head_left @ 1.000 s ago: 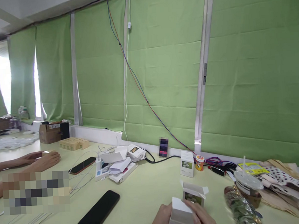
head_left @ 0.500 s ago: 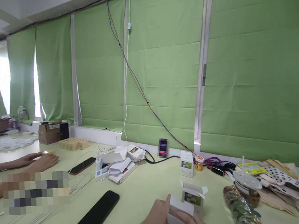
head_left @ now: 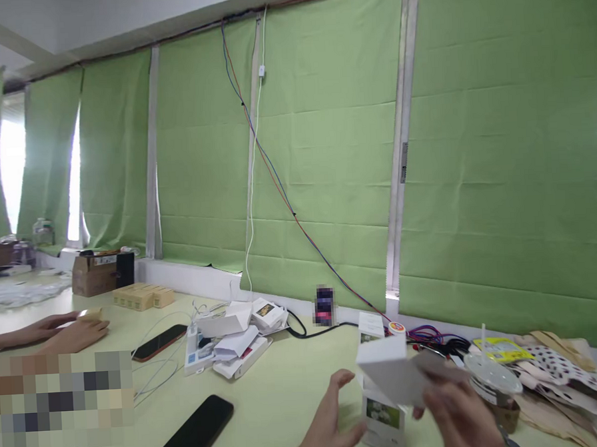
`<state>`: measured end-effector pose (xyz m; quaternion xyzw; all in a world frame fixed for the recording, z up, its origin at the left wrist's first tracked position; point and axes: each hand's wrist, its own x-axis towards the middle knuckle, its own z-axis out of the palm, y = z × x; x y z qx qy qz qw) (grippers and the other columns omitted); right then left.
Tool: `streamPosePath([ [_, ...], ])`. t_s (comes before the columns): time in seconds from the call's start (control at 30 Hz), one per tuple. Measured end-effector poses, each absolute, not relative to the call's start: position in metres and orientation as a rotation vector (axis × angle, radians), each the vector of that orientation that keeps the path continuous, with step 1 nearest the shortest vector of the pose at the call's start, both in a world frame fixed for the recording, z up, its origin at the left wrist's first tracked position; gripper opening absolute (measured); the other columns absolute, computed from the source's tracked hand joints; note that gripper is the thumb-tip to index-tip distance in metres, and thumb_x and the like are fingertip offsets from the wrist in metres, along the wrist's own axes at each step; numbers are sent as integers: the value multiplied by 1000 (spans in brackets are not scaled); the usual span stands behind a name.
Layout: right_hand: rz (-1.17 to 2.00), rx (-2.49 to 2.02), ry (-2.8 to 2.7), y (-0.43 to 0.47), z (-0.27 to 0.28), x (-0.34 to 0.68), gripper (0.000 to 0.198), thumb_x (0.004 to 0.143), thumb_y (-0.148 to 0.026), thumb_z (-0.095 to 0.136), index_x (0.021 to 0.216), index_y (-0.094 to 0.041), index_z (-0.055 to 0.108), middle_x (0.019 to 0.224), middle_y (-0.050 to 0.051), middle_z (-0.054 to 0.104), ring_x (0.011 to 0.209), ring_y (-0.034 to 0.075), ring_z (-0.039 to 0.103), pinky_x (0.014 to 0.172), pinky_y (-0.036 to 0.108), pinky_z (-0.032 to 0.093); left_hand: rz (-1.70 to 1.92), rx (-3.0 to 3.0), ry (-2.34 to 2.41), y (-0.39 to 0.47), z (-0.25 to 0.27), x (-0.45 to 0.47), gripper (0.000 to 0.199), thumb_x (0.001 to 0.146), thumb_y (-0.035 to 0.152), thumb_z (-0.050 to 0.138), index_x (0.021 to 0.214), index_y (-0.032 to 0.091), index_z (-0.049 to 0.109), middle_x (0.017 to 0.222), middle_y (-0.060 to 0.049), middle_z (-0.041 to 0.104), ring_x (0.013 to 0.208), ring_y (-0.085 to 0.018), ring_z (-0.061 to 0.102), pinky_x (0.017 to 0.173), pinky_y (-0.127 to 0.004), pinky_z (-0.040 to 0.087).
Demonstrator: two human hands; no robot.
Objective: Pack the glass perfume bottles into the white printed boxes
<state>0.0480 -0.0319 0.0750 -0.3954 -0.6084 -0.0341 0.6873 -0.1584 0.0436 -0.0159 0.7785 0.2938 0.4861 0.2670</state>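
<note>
My right hand [head_left: 461, 412] grips a small white cardboard box [head_left: 386, 372], raised and tilted above the table; motion blurs part of it. Just under it a white carton [head_left: 383, 427] with a green and white picture stands upright, its top hidden by the raised box. My left hand [head_left: 333, 422] holds nothing, with thumb and fingers apart at the carton's left side; whether the thumb touches it I cannot tell. Behind them stands another white carton [head_left: 371, 323], partly covered.
A black phone [head_left: 192, 432] lies left of my hands. Beyond it are a heap of white boxes and papers [head_left: 242, 343] and thin cables. Another person's hands [head_left: 77, 335] work at far left. A lidded plastic cup [head_left: 491, 377] and fabric pieces [head_left: 550, 350] occupy the right.
My right hand has lifted the white box up and to the right, turning it. The left hand has let go of it and opened. The view has tilted slightly upward.
</note>
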Motion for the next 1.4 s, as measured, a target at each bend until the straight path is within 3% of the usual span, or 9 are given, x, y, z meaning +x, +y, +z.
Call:
streamPosePath([
  [0.07,165,-953,-1285,-25,99,64,34,84,-53,53,78,-23,69,82,8,68,67,21,62,61,31,53,1286,2069,817,47,-18,-144,79,68,15,73,134,30,32,139,-9,42,128,-30,39,108,-47,29],
  [0.13,407,-988,-1275,-13,111,74,37,80,-55,57,92,-21,67,78,5,67,53,16,57,51,29,52,1274,2029,839,51,-20,-131,78,62,7,73,129,28,38,133,-9,49,123,-31,43,105,-45,32],
  [0.27,706,-931,-1352,16,99,74,43,72,-58,65,86,-17,70,76,4,63,48,13,52,41,26,48,1259,1917,828,59,-26,-123,53,68,5,63,115,22,46,107,-5,62,98,-24,57,90,-36,45],
  [0.4,816,-853,-1444,37,73,64,39,75,-55,63,80,-17,72,71,2,60,49,12,52,43,24,46,1265,1884,832,60,-28,-131,63,63,2,63,119,23,43,108,-4,63,92,-22,58,86,-32,46],
  [0.53,910,-800,-1546,47,62,60,37,78,-53,62,82,-18,73,77,3,62,52,12,54,43,24,46,1276,1853,879,60,-26,-138,55,60,-1,60,109,21,48,100,-1,63,90,-21,57,83,-30,45],
  [0.87,906,-863,-1610,53,62,77,34,80,-50,61,84,-18,73,87,6,61,66,17,59,48,27,52,1269,1886,894,56,-22,-137,51,64,-2,57,109,22,49,105,-2,61,95,-20,56,86,-30,44],
  [1.03,874,-898,-1625,50,66,77,36,79,-52,60,77,-18,72,87,6,60,69,19,59,48,28,54,1351,1891,891,54,-32,-138,62,71,1,57,124,26,37,116,-4,59,95,-20,57,87,-31,44],
  [1.23,827,-950,-1684,46,75,80,37,81,-52,57,84,-20,74,99,8,60,81,23,61,50,28,56,1366,2037,815,55,-31,-139,43,75,4,59,111,25,49,112,-2,60,99,-20,55,85,-29,44],
  [1.4,802,-988,-1760,38,82,77,36,82,-51,55,75,-20,71,108,9,58,85,23,62,54,28,56,1359,2028,817,52,-22,-138,34,76,8,59,106,23,53,105,-3,61,96,-20,55,83,-29,44],
])
